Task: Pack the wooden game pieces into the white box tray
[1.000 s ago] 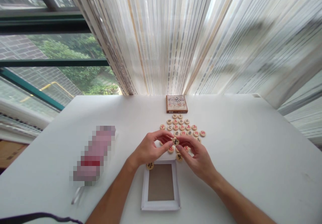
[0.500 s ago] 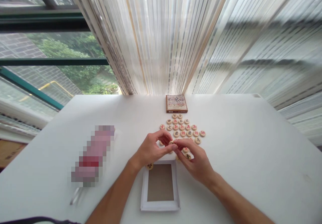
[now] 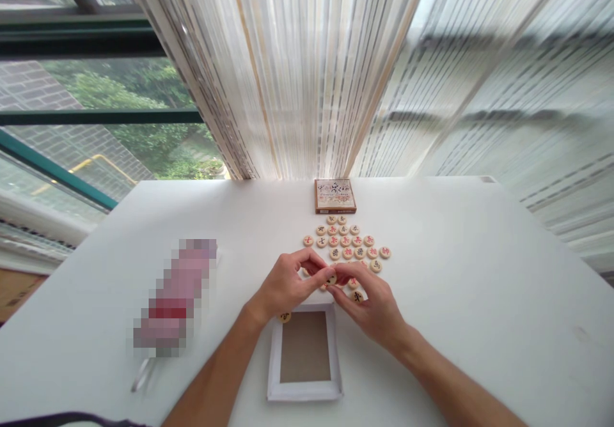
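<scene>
Several round wooden chess pieces with red and black characters lie flat on the white table. My left hand and my right hand meet over the near end of the group, fingertips pinched together on one piece with a black character. Another piece peeks out under my left wrist. An open white box tray with a brown bottom sits just in front of my hands. The printed box lid lies at the far side of the pieces.
A blurred pink and red object lies on the table to the left, with a clear strip beside it. Striped curtains hang behind the table. A window is at the left.
The pinched piece has come down from face-up between my fingertips to low over the table. My right hand has slid slightly left and nearer; a black-marked piece beside it is uncovered.
</scene>
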Available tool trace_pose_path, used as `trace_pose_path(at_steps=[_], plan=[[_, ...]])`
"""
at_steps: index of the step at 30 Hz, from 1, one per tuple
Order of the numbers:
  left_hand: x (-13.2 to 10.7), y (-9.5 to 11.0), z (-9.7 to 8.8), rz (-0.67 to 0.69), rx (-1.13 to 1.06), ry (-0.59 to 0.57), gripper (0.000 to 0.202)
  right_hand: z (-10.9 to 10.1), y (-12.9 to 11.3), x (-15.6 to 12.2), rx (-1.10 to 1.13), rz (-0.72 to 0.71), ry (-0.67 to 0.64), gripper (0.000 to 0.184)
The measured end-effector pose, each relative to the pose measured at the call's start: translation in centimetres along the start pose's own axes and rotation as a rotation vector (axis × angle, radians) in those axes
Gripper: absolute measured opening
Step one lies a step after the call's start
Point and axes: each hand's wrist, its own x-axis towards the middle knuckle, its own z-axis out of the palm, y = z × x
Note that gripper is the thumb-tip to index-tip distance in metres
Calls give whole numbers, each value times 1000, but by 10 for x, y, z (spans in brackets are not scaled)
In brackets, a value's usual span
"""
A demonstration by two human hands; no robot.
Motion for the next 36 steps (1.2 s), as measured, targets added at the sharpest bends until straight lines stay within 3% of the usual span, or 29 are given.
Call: trace_pose_path(at_steps=[23, 36], plan=[[-1, 3, -7, -18, -8, -67, 24, -3, 1, 2, 5, -16, 39, 31], [-2, -2, -6, 37, -19, -68, 29, -6, 0, 1, 97, 115, 30, 28]])
